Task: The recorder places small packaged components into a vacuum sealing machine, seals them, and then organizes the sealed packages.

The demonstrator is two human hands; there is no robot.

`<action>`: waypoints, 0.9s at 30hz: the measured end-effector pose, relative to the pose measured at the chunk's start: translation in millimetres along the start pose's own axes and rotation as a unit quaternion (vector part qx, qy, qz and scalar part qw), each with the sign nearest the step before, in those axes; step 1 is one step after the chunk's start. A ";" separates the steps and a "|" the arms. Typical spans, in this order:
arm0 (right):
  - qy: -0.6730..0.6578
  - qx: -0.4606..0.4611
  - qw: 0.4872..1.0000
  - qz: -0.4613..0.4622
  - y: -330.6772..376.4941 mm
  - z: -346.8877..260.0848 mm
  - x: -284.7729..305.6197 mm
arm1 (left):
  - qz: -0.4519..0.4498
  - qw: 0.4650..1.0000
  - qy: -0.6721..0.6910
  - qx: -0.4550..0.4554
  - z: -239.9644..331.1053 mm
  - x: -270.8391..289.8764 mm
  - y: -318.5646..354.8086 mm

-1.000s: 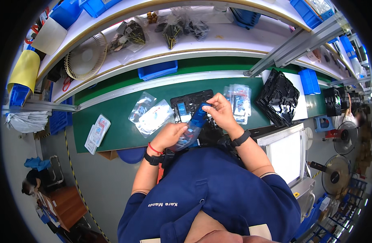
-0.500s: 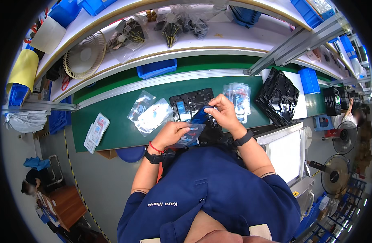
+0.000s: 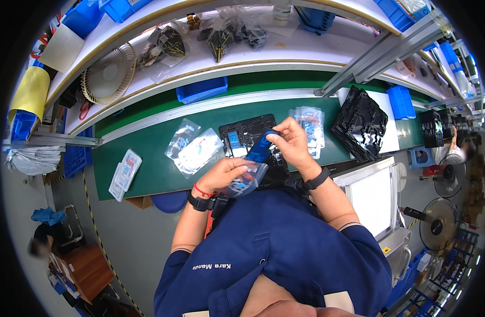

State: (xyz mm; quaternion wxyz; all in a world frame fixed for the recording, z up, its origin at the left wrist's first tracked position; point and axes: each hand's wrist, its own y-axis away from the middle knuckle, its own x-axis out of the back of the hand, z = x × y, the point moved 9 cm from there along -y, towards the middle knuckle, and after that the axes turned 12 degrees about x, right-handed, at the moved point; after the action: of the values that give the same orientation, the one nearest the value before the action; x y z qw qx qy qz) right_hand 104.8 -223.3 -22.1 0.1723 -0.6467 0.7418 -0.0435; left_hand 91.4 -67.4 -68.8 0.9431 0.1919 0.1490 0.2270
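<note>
My right hand (image 3: 292,143) pinches the upper end of a dark blue flat rectangular piece (image 3: 260,150), thumb against fingers. The piece slants down to the left, its lower end at the edge of a clear plastic pouch (image 3: 245,182). Between thumb and fingers, my left hand (image 3: 222,175) grips that pouch, which has coloured print on it. Whether the blue piece is partly inside the pouch I cannot tell. Behind both hands lies a black moulded tray (image 3: 257,124) with a blue-faced rectangular item (image 3: 235,142) in it, partly hidden by my right hand and the piece.
Clear printed packs (image 3: 201,152) lie left of the tray, more packs (image 3: 311,120) to its right. Two packs (image 3: 127,170) rest at the green bench's left end. Stacked black trays (image 3: 360,124) stand at the right, beyond a bright white panel (image 3: 370,199). A shelf (image 3: 295,67) spans the back.
The blue piece has turned so that more of its broad face shows. Both hands keep nearly the same place and their grips. The whole view has shifted slightly.
</note>
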 end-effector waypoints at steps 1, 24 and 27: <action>-0.021 0.005 1.000 0.012 -1.0 -2.3 1.8 | 0.008 1.000 0.019 -0.004 7.6 -0.9 1.6; -0.117 0.117 0.965 0.205 -6.1 -31.6 22.6 | 0.217 0.971 -0.057 -0.085 19.8 37.0 5.6; -0.144 0.139 0.955 0.217 -12.1 -41.4 31.1 | 0.229 0.969 -0.034 -0.091 19.8 37.6 7.8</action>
State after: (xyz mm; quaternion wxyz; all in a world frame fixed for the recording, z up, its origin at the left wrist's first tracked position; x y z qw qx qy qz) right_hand 100.1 -262.1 14.0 0.3706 -0.4390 0.8183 -0.0148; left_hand 127.9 -48.5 -55.2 0.8839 0.1424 0.0478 0.4429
